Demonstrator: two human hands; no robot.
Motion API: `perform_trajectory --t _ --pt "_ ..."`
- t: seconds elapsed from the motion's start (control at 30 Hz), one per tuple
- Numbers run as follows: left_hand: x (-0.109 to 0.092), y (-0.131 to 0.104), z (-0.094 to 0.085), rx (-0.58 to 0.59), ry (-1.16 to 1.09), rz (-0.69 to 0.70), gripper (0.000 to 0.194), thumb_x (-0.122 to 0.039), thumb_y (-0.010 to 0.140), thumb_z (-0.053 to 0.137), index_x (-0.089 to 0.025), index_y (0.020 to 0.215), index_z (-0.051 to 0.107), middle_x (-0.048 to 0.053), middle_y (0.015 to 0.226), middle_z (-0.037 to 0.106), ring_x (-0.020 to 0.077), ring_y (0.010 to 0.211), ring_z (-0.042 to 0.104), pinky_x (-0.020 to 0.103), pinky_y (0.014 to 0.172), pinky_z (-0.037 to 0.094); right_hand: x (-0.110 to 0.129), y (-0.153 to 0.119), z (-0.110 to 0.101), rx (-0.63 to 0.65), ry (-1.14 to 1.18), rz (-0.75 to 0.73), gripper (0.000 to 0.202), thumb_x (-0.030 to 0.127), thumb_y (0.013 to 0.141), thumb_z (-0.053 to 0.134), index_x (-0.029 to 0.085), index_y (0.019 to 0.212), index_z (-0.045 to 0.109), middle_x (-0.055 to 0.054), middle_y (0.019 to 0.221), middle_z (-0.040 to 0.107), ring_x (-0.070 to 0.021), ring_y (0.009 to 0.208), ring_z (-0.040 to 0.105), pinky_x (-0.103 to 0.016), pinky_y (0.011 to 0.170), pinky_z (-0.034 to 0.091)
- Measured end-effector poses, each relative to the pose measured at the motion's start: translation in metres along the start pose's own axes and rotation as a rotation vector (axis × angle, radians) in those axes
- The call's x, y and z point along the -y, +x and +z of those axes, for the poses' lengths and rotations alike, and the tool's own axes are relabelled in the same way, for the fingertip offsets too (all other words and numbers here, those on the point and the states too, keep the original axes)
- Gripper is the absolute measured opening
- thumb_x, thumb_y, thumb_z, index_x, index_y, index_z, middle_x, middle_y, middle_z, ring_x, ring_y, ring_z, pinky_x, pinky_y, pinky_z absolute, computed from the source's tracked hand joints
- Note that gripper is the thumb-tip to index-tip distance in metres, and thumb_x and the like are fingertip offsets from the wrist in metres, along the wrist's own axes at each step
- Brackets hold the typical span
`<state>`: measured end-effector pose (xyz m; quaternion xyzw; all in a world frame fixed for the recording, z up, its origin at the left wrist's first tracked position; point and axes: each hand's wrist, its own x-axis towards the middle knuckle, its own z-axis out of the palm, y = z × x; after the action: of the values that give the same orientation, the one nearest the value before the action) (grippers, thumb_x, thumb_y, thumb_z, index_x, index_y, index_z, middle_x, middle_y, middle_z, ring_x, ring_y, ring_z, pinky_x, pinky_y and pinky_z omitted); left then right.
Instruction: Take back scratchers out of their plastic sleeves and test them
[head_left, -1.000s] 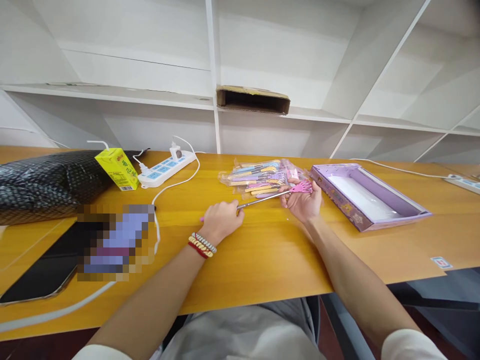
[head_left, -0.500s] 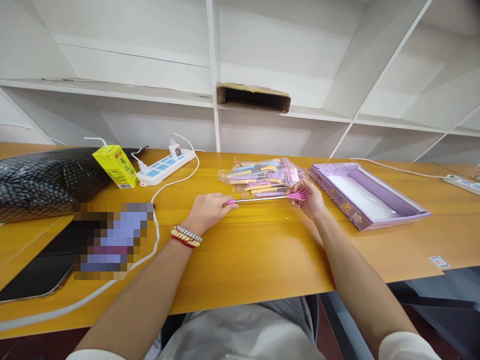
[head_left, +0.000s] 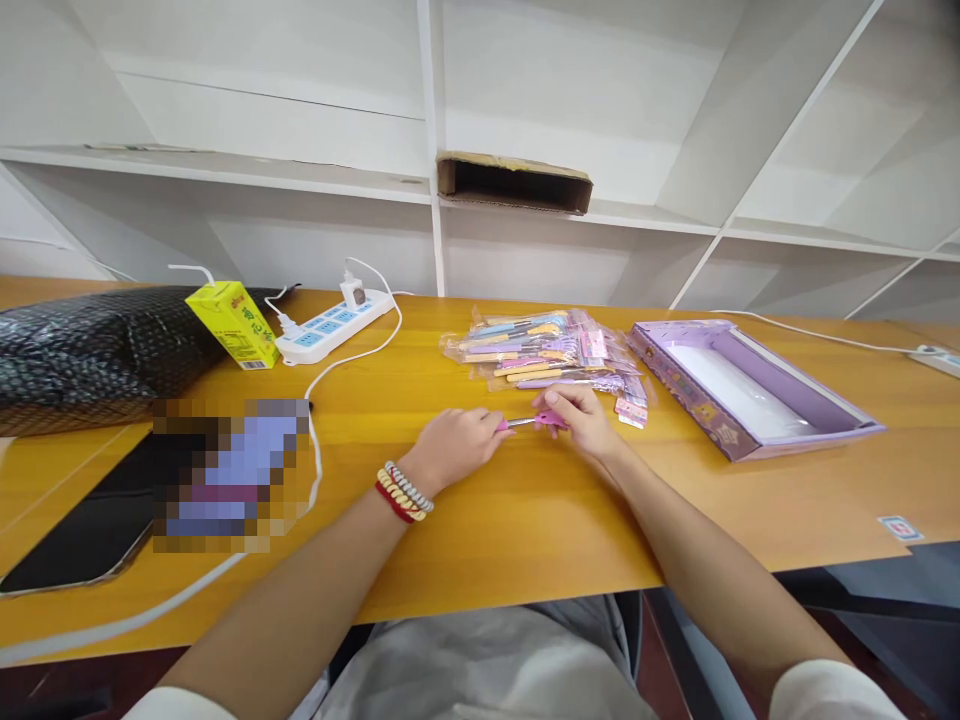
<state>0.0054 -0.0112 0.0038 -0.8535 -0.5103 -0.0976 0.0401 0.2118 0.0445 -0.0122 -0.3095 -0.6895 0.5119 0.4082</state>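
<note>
in the head view, the left hand [head_left: 459, 443] was closed round one end of the pink-ended rod [head_left: 521, 422] and the right hand [head_left: 583, 420] pinched the other, probably to steady it, just in front of the bagged pile [head_left: 536, 350]. right of the pile, the purple box [head_left: 686, 396] limited sideways reach, while the wooden tabletop [head_left: 510, 540] before the pile gave room down to its front edge.

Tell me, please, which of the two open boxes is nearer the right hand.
The purple box on the table, to the right of the right hand; the other, a brown cardboard box, sits farther off, up on the shelf.
</note>
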Motion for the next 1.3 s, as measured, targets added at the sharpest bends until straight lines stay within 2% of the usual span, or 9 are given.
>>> perform_trajectory --t 0.1,0.23,0.43,0.63,0.77,0.93,1.17,1.3 --pt "-0.003 0.0 0.004 0.007 -0.028 0.009 0.04 -0.042 0.092 0.028 -0.016 0.09 0.059 0.009 0.082 0.064 0.0175 0.072 0.061 0.029 0.064 0.043 0.0 -0.003 0.004 -0.023 -0.064 -0.042 0.02 0.041 0.077 0.06 0.021 0.076 0.065 0.0 0.059 0.062 -0.011 0.044 0.049 -0.025 0.041 0.037" --pt "0.0 -0.001 0.005 0.02 -0.052 0.02 0.039 -0.041 0.093 0.028 -0.016 0.09 0.057 0.009 0.083 0.065 0.0189 0.076 0.062 0.03 0.065 0.044 0.0 -0.005 0.002 -0.06 -0.22 -0.148 0.01 0.03 0.068 0.067 0.022 0.074 0.065 0.0 0.065 0.063 -0.0119 0.052 0.051 -0.025 0.05 0.04" --pt "0.0 -0.002 0.002 0.04 -0.084 0.063 0.036 -0.038 0.093 0.03 -0.015 0.09 0.057 0.009 0.083 0.065 0.0174 0.075 0.062 0.028 0.066 0.044 0.002 -0.008 0.003 -0.056 -0.315 -0.254 0.004 0.024 0.068 0.062 0.021 0.071 0.063 0.001 0.061 0.06 -0.0113 0.051 0.049 -0.025 0.051 0.038" --pt "0.004 0.001 0.004 0.01 -0.064 0.06 0.034 -0.036 0.092 0.033 -0.015 0.088 0.059 0.008 0.082 0.065 0.0177 0.072 0.061 0.029 0.065 0.044 0.0 -0.003 0.004 -0.03 -0.199 -0.127 0.011 0.029 0.071 0.06 0.019 0.076 0.06 -0.001 0.065 0.061 -0.0118 0.054 0.052 -0.024 0.052 0.038" --pt "0.008 0.001 0.006 -0.016 -0.059 0.063 0.032 -0.037 0.092 0.034 -0.018 0.103 0.058 0.006 0.084 0.065 0.0188 0.078 0.062 0.029 0.067 0.044 -0.002 0.002 -0.003 0.022 -0.436 -0.068 0.017 0.033 0.074 0.058 0.017 0.078 0.06 0.002 0.059 0.055 -0.0086 0.051 0.044 -0.022 0.051 0.035" --pt "0.005 0.0 0.006 -0.007 -0.065 0.083 0.036 -0.036 0.093 0.029 -0.025 0.118 0.053 0.004 0.087 0.065 0.0179 0.079 0.061 0.029 0.067 0.043 -0.005 0.001 -0.014 0.085 -0.645 -0.07 0.023 0.037 0.078 0.055 0.015 0.078 0.062 0.001 0.06 0.056 -0.0083 0.054 0.046 -0.021 0.054 0.035" --pt "0.001 0.0 0.009 0.021 -0.082 -0.004 0.04 -0.04 0.093 0.026 -0.024 0.106 0.059 0.005 0.088 0.064 0.0189 0.081 0.06 0.031 0.069 0.043 -0.008 0.001 -0.017 0.185 -0.676 -0.057 0.028 0.041 0.08 0.054 0.015 0.08 0.063 0.0 0.062 0.058 -0.008 0.054 0.047 -0.02 0.054 0.034" --pt "0.007 0.0 0.011 0.014 -0.071 -0.048 0.037 -0.038 0.092 0.027 -0.025 0.108 0.058 0.004 0.092 0.062 0.0191 0.081 0.059 0.032 0.068 0.042 -0.007 0.001 -0.015 0.204 -0.71 -0.064 0.027 0.039 0.08 0.054 0.015 0.085 0.064 -0.001 0.067 0.061 -0.0086 0.057 0.048 -0.02 0.055 0.034"
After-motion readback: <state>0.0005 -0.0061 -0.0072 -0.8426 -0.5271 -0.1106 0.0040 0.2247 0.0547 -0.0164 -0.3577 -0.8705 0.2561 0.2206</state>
